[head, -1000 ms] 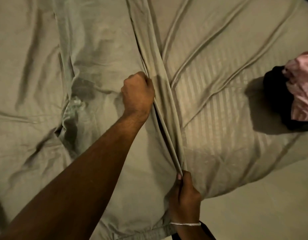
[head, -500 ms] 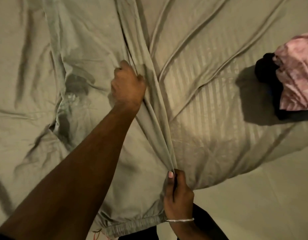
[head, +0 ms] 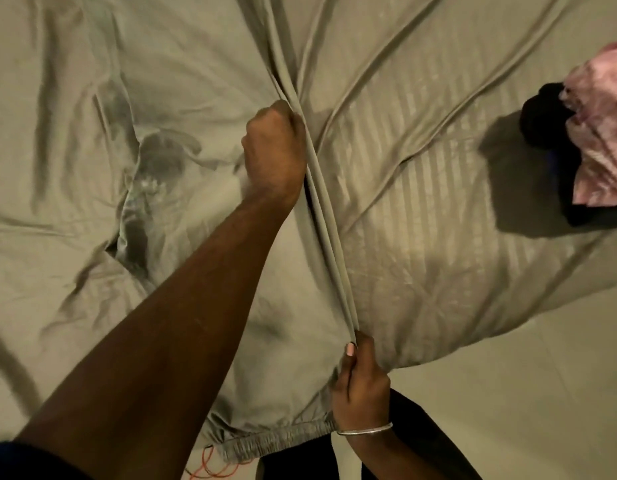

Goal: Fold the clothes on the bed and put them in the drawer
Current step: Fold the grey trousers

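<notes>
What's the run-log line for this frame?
left hand: grips sheet fold far end | right hand: pinches near end | fold: taut | pink and black clothes: untouched, right side of bed | phase: pre-folding

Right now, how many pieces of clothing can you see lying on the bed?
2: a pink garment at the right edge, lying over a black garment beside it. Both run out of view, so more may be hidden there.

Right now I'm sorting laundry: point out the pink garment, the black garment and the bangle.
pink garment [head: 601, 133], head view, crumpled middle of the cloth.
black garment [head: 542, 116], head view, bunched top left end.
bangle [head: 364, 430], head view, band across the right wrist.
</notes>
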Motion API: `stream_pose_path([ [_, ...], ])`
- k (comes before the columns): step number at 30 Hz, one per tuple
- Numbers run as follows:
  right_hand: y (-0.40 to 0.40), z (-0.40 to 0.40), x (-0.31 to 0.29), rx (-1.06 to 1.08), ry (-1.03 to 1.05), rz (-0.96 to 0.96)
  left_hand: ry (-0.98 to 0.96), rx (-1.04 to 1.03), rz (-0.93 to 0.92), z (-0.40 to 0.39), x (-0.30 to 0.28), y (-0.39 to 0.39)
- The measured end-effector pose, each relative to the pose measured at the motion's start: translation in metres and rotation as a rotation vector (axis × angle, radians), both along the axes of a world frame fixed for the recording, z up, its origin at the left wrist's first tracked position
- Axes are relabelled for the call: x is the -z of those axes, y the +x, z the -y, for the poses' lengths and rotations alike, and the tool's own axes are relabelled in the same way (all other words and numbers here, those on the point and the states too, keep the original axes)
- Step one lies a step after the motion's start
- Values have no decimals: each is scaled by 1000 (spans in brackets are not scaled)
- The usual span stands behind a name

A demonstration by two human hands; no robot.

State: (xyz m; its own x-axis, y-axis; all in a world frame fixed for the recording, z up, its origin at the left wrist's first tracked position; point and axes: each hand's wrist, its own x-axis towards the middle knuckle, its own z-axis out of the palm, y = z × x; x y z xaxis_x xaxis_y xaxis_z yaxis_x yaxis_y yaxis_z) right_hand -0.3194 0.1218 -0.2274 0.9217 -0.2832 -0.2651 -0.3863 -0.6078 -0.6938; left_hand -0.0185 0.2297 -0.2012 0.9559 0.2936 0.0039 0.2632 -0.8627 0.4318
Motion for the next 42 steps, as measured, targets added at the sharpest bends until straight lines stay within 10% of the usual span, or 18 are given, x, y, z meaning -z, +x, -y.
stream_pose_path([
  [10,64,3,-20,-279,-214,383,-133,267,197,-39,21,-47],
  [15,145,-26,-10,-678,-380,117,84,26,-17,-79,28,-86],
  [20,162,-21,6,-595,-535,-50,108,-79,-317,-123,45,-107],
  [30,306,-61,2,-884,-530,292,269,191,-151,-120,44,-43],
  [42,511,-33,9,-589,-497,307,198,181,-150,-114,41,79],
])
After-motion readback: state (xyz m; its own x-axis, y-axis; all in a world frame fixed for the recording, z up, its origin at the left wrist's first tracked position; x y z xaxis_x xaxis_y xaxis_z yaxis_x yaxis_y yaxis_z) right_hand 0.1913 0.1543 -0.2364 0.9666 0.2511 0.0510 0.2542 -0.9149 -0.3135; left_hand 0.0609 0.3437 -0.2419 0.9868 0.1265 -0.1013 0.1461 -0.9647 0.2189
